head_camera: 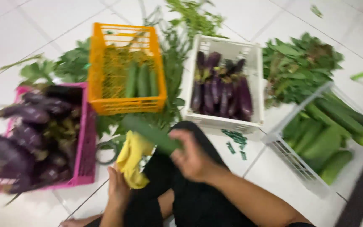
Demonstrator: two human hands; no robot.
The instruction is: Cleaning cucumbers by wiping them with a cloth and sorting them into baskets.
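Observation:
My right hand grips a long green cucumber by its near end, the other end pointing up and left toward the orange crate. My left hand holds a crumpled yellow cloth just below the cucumber. Both hands hover above my lap in black trousers. The picture is blurred by motion.
The orange crate holds a few cucumbers. A pink crate at left and a white crate in the middle hold purple eggplants. Another white crate at right holds cucumbers. Leafy greens lie on the white tiled floor. Green-handled scissors lie nearby.

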